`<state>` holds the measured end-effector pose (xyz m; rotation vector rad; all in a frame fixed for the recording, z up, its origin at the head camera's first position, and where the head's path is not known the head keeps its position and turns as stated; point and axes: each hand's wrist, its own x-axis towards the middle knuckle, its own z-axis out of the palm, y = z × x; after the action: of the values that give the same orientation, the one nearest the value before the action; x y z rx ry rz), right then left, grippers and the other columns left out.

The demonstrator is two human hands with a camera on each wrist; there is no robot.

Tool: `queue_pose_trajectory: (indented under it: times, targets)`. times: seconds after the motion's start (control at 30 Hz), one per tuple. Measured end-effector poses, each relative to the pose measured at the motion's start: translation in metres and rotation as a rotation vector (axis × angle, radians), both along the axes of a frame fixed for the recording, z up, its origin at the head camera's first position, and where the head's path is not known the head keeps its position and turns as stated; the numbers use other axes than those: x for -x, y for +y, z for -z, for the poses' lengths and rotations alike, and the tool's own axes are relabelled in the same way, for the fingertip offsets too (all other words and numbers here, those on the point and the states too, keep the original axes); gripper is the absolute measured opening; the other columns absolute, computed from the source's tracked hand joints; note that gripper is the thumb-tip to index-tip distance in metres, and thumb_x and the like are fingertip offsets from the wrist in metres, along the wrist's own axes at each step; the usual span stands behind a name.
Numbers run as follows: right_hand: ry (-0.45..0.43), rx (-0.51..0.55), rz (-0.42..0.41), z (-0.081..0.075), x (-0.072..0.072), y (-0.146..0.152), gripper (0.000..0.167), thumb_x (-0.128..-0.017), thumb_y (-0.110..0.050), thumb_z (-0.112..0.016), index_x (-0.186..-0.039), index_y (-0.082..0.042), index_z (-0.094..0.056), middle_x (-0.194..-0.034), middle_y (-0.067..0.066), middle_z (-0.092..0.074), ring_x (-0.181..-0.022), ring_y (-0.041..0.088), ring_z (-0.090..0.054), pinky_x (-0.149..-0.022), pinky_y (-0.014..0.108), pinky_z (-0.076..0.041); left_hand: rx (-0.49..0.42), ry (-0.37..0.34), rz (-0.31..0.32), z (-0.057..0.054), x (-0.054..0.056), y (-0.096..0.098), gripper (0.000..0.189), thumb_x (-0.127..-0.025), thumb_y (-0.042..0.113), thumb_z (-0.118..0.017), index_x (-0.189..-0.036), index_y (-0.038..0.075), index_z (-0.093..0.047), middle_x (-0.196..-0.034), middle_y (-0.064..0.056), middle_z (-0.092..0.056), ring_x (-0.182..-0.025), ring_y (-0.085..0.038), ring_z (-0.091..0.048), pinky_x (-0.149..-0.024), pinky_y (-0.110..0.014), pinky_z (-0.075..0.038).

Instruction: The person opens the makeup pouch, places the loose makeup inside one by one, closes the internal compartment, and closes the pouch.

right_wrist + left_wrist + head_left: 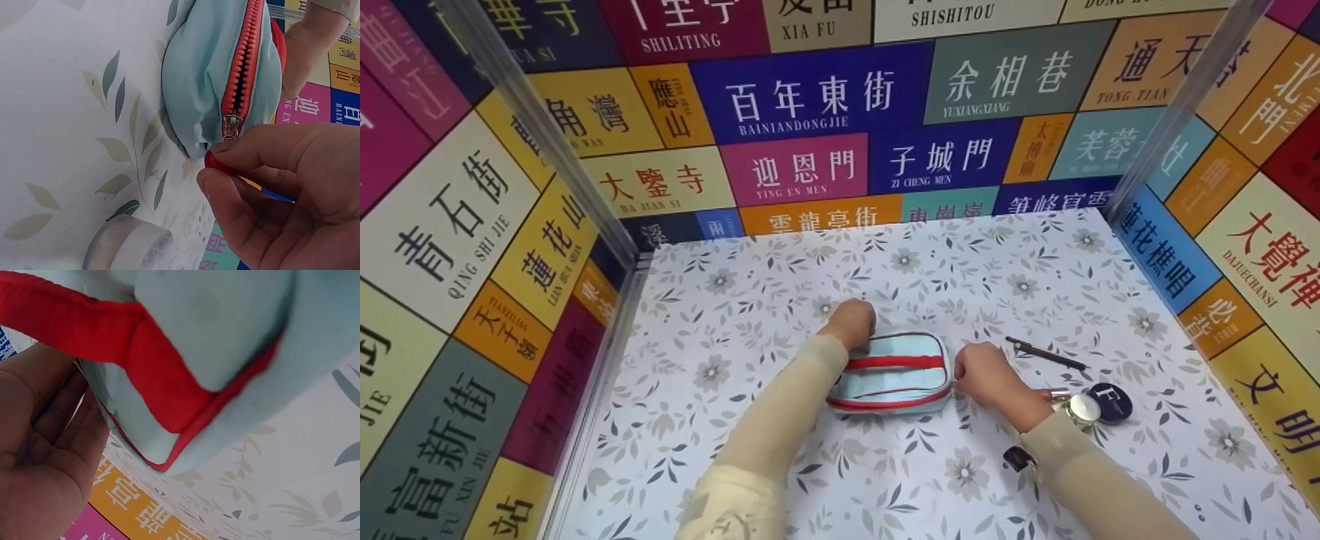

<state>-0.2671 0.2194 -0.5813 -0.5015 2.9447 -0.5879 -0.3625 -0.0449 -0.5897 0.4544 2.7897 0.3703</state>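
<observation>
A light blue zip pouch (896, 386) with red trim and a red strap (896, 362) lies between the two hands. My left hand (851, 324) holds its far left side; in the left wrist view, the fingers (73, 433) reach behind the pouch edge. At the pouch's right end my right hand (990, 371) pinches a red pull tab (218, 163) between thumb and forefinger. The tab hangs from a metal zipper slider (232, 120). Beyond the slider, the red zipper teeth (246, 50) run along the pouch with a dark gap between their rows.
Right of the pouch lie a slim black pencil (1046, 353), a dark blue round compact (1112, 403) and a silver round-topped container (1084, 409). A small black item (1018, 458) sits beside the right forearm. Patterned panels (825, 94) wall the flowered tabletop (720, 300).
</observation>
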Motion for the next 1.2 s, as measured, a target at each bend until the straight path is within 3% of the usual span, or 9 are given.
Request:
queue_pose_trajectory:
  times: [0.17,0.53,0.8,0.97,1.2]
  targets:
    - [-0.004,-0.001,-0.002,0.0,0.006,-0.002,0.017,-0.071,0.002,-0.074,-0.062,-0.01,-0.068,-0.061,0.001,-0.064,-0.062,0.022,-0.055,-0.061,0.04,-0.05,0.019,0.04,0.032,-0.003,-0.002,0.001,0.016,-0.079,0.007,-0.088,-0.093,0.009,-0.08,-0.096,-0.007,-0.079,-0.091,-0.025,-0.066,-0.089,-0.038,-0.058]
    - [-0.099,-0.034,0.04,-0.004,0.019,-0.003,0.016,-0.072,0.001,-0.076,-0.063,-0.01,-0.068,-0.063,0.003,-0.063,-0.065,0.023,-0.055,-0.062,0.038,-0.048,0.04,0.024,0.033,0.0,0.003,0.004,0.008,-0.092,0.009,-0.075,-0.098,0.009,-0.08,-0.1,-0.008,-0.078,-0.094,-0.026,-0.066,-0.093,-0.039,-0.057]
    - [-0.046,-0.052,0.013,-0.003,0.031,-0.004,0.011,-0.072,0.002,-0.076,-0.066,-0.007,-0.073,-0.068,0.007,-0.07,-0.068,0.028,-0.063,-0.07,0.045,-0.056,0.032,0.041,0.015,0.001,0.001,0.003,0.008,-0.091,0.008,-0.076,-0.099,0.008,-0.08,-0.101,-0.008,-0.078,-0.096,-0.026,-0.068,-0.094,-0.039,-0.057]
    - [-0.044,-0.045,0.015,-0.004,0.036,-0.005,0.013,-0.075,0.002,-0.075,-0.065,-0.007,-0.072,-0.066,0.006,-0.069,-0.064,0.025,-0.06,-0.065,0.042,-0.054,0.043,0.076,0.028,0.002,0.001,0.003,0.008,-0.092,0.009,-0.074,-0.098,0.008,-0.08,-0.102,-0.008,-0.079,-0.098,-0.026,-0.07,-0.095,-0.039,-0.057]
    - [-0.025,-0.031,0.003,-0.004,0.044,-0.004,0.011,-0.068,0.002,-0.079,-0.065,-0.006,-0.071,-0.065,0.007,-0.069,-0.063,0.026,-0.061,-0.062,0.042,-0.054,0.074,0.084,0.058,-0.002,-0.001,0.004,0.015,-0.084,0.008,-0.084,-0.098,0.007,-0.08,-0.103,-0.009,-0.079,-0.103,-0.029,-0.07,-0.098,-0.04,-0.056]
